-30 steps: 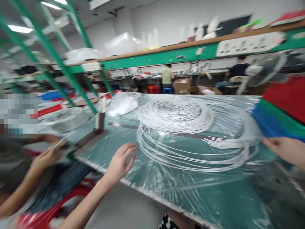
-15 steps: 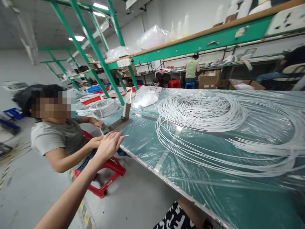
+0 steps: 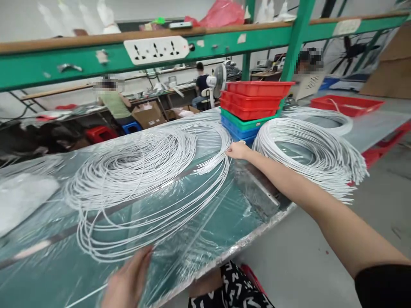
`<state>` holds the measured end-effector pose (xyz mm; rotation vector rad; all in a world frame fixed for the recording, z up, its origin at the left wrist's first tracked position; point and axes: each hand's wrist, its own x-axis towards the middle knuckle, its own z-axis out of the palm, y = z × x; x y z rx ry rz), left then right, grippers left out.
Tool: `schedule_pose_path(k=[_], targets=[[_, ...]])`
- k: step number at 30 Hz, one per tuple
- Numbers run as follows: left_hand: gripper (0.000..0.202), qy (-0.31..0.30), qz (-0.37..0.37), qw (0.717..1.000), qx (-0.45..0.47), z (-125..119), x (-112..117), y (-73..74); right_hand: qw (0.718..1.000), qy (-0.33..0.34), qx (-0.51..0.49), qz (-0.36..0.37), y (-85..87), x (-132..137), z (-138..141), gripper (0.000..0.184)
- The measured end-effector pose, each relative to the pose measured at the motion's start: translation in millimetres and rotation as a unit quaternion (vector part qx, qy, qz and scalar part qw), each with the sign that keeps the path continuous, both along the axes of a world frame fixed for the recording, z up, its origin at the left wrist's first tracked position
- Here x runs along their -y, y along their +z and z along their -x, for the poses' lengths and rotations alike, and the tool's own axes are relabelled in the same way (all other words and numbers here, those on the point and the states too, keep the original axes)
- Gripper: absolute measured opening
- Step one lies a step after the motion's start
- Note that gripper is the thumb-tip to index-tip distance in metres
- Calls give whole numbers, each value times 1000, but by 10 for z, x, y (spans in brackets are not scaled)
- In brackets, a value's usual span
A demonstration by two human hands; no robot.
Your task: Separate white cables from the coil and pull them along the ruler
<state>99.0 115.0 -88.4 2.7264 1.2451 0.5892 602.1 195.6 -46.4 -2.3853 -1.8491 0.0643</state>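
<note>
The left hand [image 3: 126, 278] was blurred and cut off at the bottom edge; the left edge cropped the plastic bag [image 3: 24, 201].

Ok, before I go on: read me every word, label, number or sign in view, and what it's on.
"N", on the black patterned shorts; their other white letters are tilted, folded or cut off, forming no word I can read.
Pale panel at upper right: rows of dark marks, too blurred.
Cardboard box in the background: marks too small.
Coiled white cables: no lettering visible.
</note>
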Motion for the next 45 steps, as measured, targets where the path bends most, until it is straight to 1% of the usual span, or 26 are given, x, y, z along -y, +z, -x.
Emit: schedule_pose_path(k=[2, 3, 5, 6, 8, 9, 11, 14, 18, 20, 23, 27, 31, 38, 41, 45], targets=[[24, -101, 31, 993, 46, -758, 13, 42, 1000, 3, -3, -3, -1, 11, -3, 43], [26, -148, 56, 986, 47, -1117, 28, 71, 1000, 2, -4, -1, 0, 10, -1, 43], [30, -236, 70, 968, 37, -1759, 53, 126, 1000, 1, -1, 3, 8, -3, 4, 43], [31, -260, 59, 964, 23, -2032, 59, 148, 1000, 1, 0, 4, 12, -12, 6, 43], [32, -273, 34, 961, -10, -2463, 53, 175, 1000, 3, 3, 3, 21, -29, 9, 42], [32, -266, 24, 964, -23, -2620, 42, 179, 1000, 3, 3, 4, 25, -37, 11, 42], [31, -247, 15, 968, -35, -2821, 11, 171, 1000, 8, 2, 10, 31, -49, 13, 41], [31, -244, 16, 969, -32, -2920, -38, 138, 1000, 16, -1, 19, 40, -63, 15, 40], [30, -274, 24, 961, -15, -2937, -58, 87, 1000, 15, -7, 23, 48, -74, 18, 39], [30, -278, 30, 960, -9, -2961, -45, 70, 1000, 17, -5, 21, 46, -79, 19, 38], [29, -259, 35, 965, -4, -3012, -13, 77, 1000, 20, -3, 16, 39, -89, 19, 37], [26, -231, 40, 972, -12, -3074, 18, 133, 1000, 25, -7, 15, 38, -100, 32, 37], [25, -217, 50, 975, -20, -3115, 21, 164, 999, 23, -31, 20, 41, -109, 72, 36], [26, -206, 56, 977, -21, -3123, 56, 128, 994, 35, -103, 33, -48, -161, 95, 38], [27, -207, 50, 977, -14, -3118, 74, 109, 992, 38, -107, 59, -97, -171, 83, 37], [27, -203, 45, 978, -12, -3113, 91, 91, 990, 34, -99, 94, -136, -170, 70, 40]])
